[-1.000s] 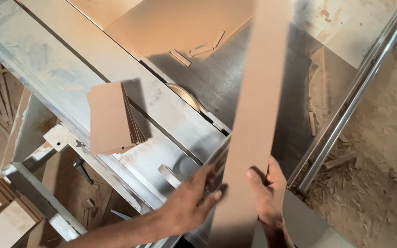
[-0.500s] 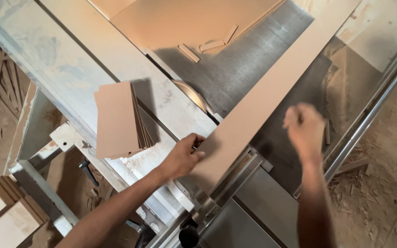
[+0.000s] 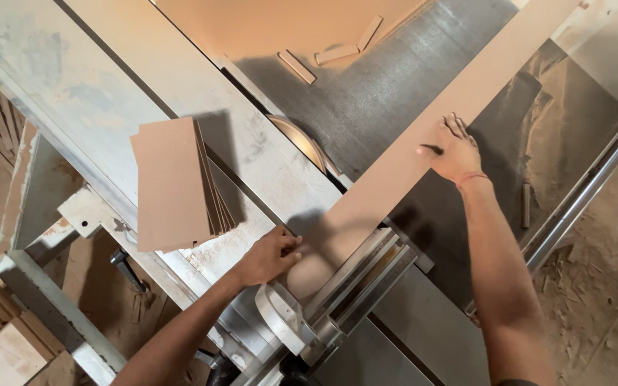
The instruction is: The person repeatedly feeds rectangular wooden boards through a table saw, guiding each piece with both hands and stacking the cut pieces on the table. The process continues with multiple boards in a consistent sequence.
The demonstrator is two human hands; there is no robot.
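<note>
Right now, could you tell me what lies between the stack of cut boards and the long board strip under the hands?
In the head view, the saw blade rises from the table between the stack of cut boards and the long board strip.

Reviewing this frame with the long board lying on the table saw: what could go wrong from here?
1. The left hand grips the near end of the long board close to the saw blade; a slip might carry its fingers toward it.
2. The right hand presses flat on the board with bare skin, and no guard shows over the blade.
3. The stack of cut panels and loose offcuts sit near the blade and may snag.
</note>
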